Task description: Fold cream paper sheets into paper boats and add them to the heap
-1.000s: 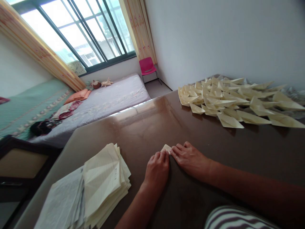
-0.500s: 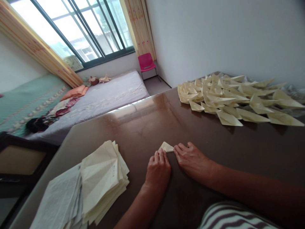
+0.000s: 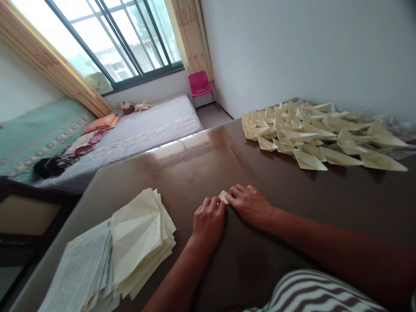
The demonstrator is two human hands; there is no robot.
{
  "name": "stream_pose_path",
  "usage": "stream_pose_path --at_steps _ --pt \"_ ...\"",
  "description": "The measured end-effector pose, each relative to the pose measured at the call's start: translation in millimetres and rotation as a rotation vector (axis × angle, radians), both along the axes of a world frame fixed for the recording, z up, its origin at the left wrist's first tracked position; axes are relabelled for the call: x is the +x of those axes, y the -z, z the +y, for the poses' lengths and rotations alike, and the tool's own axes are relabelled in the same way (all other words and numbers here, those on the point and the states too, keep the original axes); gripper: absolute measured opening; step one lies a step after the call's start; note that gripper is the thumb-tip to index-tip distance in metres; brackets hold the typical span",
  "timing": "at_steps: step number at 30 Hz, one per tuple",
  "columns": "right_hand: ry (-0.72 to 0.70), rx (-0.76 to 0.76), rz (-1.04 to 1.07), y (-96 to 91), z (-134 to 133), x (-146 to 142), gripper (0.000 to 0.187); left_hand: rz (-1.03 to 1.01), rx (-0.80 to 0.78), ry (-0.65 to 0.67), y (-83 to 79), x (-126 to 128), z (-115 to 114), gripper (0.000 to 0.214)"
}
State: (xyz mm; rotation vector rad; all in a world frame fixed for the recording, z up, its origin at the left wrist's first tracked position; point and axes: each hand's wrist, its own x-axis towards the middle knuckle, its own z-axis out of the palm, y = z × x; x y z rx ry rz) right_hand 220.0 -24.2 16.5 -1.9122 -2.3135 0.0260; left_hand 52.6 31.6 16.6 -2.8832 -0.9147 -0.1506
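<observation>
Though small, paper (image 3: 223,196) btwn L/R hands (image 3: 209,220) (image 3: 251,205)

Curving dark-and-white striped garment (image 3: 312,289)

Sm. folded ppr (image 3: 223,196), cream, partly hidden, on brn tbl (image 3: 182,182)

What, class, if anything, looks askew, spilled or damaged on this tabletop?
Nothing looks spilled. The cream paper stack at the left is askew: its edges fan unevenly and its top sheet is creased. The small folded paper between left hand and right hand is partly hidden, its condition unclear.
</observation>
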Motion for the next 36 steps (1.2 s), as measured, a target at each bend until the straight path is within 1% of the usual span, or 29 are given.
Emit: stream_pose_path --at_steps 3,6,8,10,14,17,20,22,24,26,28,31,33,36 --pt "0.039 -0.049 0.198 0.7 6.3 12.1 0.031 -0.147 -0.096 -0.083 0.4 -3.2 9.6 0.017" --pt "0.048 -0.049 0.366 4.1 9.4 19.9 0.033 -0.235 -0.168 -0.113 4.2 -4.6 15.4 0.022" --pt "0.031 -0.039 0.398 6.6 9.9 21.6 0.030 -0.264 -0.202 -0.115 6.6 -4.8 18.0 0.025" --pt "0.022 -0.030 0.410 8.6 10.1 21.7 0.025 -0.285 -0.222 -0.113 8.5 -5.0 20.6 0.023" --pt "0.063 -0.023 0.472 10.5 11.2 21.9 0.023 -0.346 -0.271 -0.109 11.9 -6.0 26.0 0.020" --pt "0.073 0.006 0.524 10.9 11.9 21.9 0.027 -0.385 -0.326 -0.092 14.4 -7.0 28.1 0.017" --pt "0.038 0.042 0.549 10.9 11.3 20.5 0.028 -0.399 -0.351 -0.067 15.1 -7.8 27.8 0.014" --pt "-0.003 0.068 0.539 11.1 10.6 19.4 0.022 -0.408 -0.347 -0.033 14.8 -8.2 27.2 0.014" --pt "-0.040 0.082 0.537 11.8 10.8 19.4 0.014 -0.427 -0.345 0.029 15.2 -8.0 26.8 0.015" --pt "-0.053 0.077 0.574 12.9 12.3 20.9 0.015 -0.488 -0.376 0.074 17.1 -7.1 27.0 0.017" --pt "0.006 0.065 0.687 13.8 15.0 23.0 0.017 -0.598 -0.466 0.054 20.1 -5.5 27.7 0.020" --pt "0.134 0.012 0.941 14.1 18.8 24.6 0.022 -0.783 -0.680 -0.071 24.4 -2.7 29.1 0.030" --pt "0.139 -0.054 1.060 13.8 19.6 23.5 0.027 -0.859 -0.830 -0.149 26.2 -1.6 30.4 0.034" --pt "0.100 -0.137 1.100 14.7 18.7 20.6 0.034 -0.906 -1.009 -0.193 27.1 -1.5 32.4 0.034"
